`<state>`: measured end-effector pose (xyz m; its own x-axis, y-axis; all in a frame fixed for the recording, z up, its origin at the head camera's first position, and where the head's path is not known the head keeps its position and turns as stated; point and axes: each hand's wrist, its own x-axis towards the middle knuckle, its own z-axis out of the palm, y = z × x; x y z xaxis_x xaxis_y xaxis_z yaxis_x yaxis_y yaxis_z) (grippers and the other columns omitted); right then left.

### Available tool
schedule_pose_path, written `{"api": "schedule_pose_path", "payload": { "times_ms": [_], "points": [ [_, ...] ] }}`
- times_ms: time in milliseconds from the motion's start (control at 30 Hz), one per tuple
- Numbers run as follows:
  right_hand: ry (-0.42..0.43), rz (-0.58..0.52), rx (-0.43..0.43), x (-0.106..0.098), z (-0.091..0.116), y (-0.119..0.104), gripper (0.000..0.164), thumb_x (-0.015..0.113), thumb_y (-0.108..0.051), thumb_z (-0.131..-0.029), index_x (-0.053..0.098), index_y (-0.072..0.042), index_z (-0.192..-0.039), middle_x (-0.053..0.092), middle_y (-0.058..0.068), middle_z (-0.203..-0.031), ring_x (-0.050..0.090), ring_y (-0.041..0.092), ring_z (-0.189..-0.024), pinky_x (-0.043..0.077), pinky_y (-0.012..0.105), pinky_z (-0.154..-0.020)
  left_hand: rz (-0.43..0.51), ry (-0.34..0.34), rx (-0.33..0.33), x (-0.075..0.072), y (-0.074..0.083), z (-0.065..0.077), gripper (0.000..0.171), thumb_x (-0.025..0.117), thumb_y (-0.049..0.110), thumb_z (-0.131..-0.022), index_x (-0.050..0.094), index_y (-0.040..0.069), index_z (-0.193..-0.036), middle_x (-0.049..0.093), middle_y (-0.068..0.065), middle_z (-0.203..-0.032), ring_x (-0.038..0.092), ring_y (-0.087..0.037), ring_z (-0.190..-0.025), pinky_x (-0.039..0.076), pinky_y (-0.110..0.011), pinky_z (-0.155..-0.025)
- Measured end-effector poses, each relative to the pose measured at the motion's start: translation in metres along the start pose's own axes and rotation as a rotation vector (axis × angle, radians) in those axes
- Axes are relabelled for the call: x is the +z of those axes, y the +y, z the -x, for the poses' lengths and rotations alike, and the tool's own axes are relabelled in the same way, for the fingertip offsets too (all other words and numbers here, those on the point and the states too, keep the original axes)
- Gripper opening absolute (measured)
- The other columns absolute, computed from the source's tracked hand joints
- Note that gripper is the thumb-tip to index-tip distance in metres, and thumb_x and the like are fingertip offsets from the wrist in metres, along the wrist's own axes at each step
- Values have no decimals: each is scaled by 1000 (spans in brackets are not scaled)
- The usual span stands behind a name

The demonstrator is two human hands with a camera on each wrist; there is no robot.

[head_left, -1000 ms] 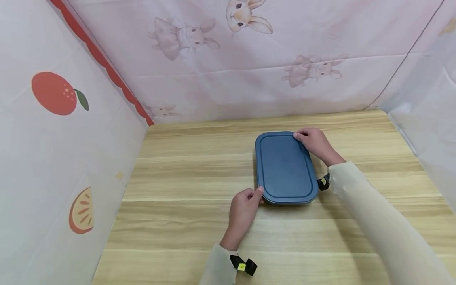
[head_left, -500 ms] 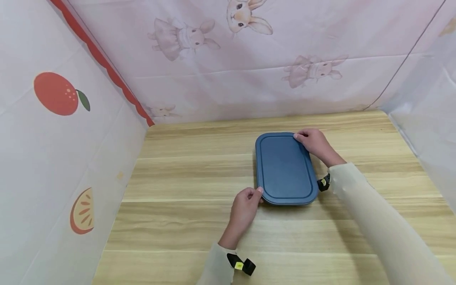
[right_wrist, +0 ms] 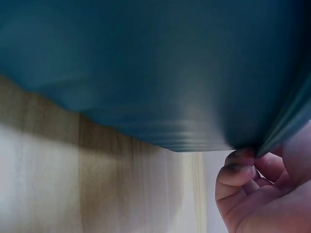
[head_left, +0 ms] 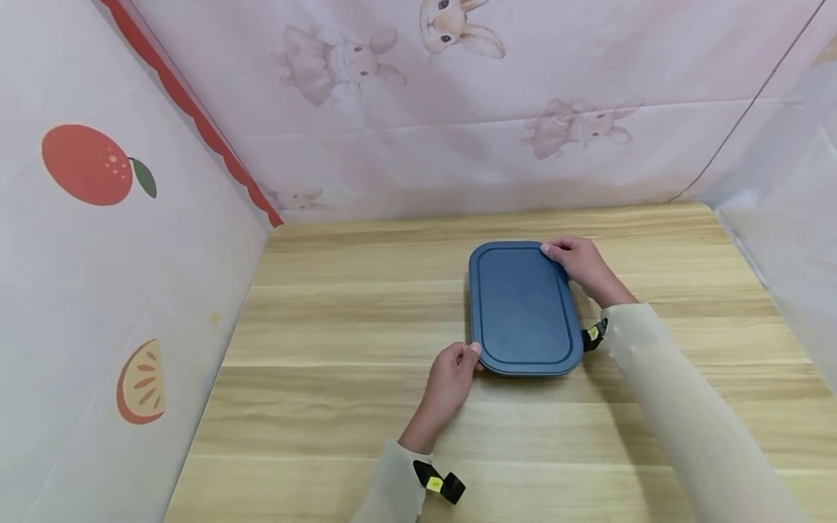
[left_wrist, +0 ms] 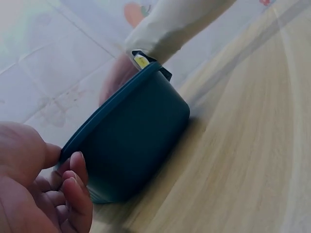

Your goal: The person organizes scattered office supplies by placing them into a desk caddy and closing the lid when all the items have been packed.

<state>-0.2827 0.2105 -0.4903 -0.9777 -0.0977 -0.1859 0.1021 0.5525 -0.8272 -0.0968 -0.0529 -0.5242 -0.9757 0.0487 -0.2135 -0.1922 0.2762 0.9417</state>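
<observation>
A blue rectangular lidded container (head_left: 525, 309) with rounded corners stands on the wooden table, its flat lid on top. My left hand (head_left: 450, 379) pinches the lid's rim at the near left corner, thumb above and curled fingers below, as the left wrist view shows with the hand (left_wrist: 39, 179) beside the container's wall (left_wrist: 136, 131). At the far right corner my right hand (head_left: 582, 263) pinches the rim in the same way. In the right wrist view its fingertips (right_wrist: 238, 170) touch the underside of the rim. What the container holds is hidden.
The wooden table (head_left: 340, 327) spreads around the container. A pink rabbit-print cloth (head_left: 458, 167) hangs behind it. White sheets stand at both sides, the left one (head_left: 78, 290) printed with fruit.
The view has tilted slightly. Both hands keep their places on the rim, and the container has not visibly moved.
</observation>
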Motion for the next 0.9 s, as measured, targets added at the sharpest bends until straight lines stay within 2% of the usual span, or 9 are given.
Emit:
{"api": "schedule_pose_path", "payload": {
  "times_ms": [100,200,300,367,433,533,633,767,900],
  "points": [
    [10,1,-3,-2,-1,0,49,54,-45,-103,65,-5,-127,66,4,-97,56,17,-76,50,32,-65,7,-3,2,0,0,-1,40,50,42,-105,66,11,-88,69,0,-85,47,-13,-63,40,-26,-60],
    [11,13,-11,-3,-1,2,49,53,-46,-103,65,-5,-127,66,5,-98,57,18,-77,50,33,-65,-33,-14,-6,-3,1,-2,42,50,48,-104,67,13,-87,69,1,-84,50,-14,-66,42,-27,-61],
    [2,40,-19,-5,-2,4,55,48,-51,-103,63,-5,-131,65,10,-103,57,19,-78,51,34,-67,-162,-16,-21,-12,5,-5,47,49,59,-101,70,18,-88,69,3,-82,54,-15,-66,43,-30,-60],
    [-6,43,-15,-6,0,3,66,43,-58,-102,57,-4,-138,63,15,-106,58,21,-82,54,38,-71,-281,29,-24,-19,11,-10,51,46,67,-98,73,23,-97,68,6,-85,57,-14,-70,47,-33,-65],
    [-2,55,-20,-8,6,1,75,36,-64,-101,50,-4,-145,60,20,-117,60,27,-92,55,44,-80,-380,85,5,-28,20,-18,55,43,71,-97,73,26,-108,68,8,-91,60,-14,-76,49,-36,-71],
    [21,129,-73,-6,22,-7,80,31,-64,-102,40,-2,-152,51,26,-137,55,39,-116,49,56,-96,-472,178,86,-36,39,-36,56,41,67,-99,66,26,-129,67,9,-112,63,-14,-97,49,-44,-86],
    [60,253,-174,4,44,-14,72,34,-55,-106,39,1,-151,40,29,-151,42,46,-135,36,63,-109,-553,190,187,-38,60,-59,57,41,61,-102,55,24,-142,59,4,-136,57,-19,-121,47,-51,-97],
    [89,383,-288,24,77,-14,67,41,-49,-106,42,2,-150,35,30,-154,30,47,-144,25,65,-115,-715,121,280,-24,76,-95,62,41,58,-103,42,22,-153,39,-3,-158,36,-24,-146,38,-53,-113],
    [86,484,-360,43,104,-9,65,43,-49,-106,43,0,-150,33,28,-157,22,47,-149,21,64,-118,-885,37,331,-5,77,-126,68,39,59,-104,34,19,-158,27,-9,-165,25,-26,-153,25,-47,-123]
  ]
}}
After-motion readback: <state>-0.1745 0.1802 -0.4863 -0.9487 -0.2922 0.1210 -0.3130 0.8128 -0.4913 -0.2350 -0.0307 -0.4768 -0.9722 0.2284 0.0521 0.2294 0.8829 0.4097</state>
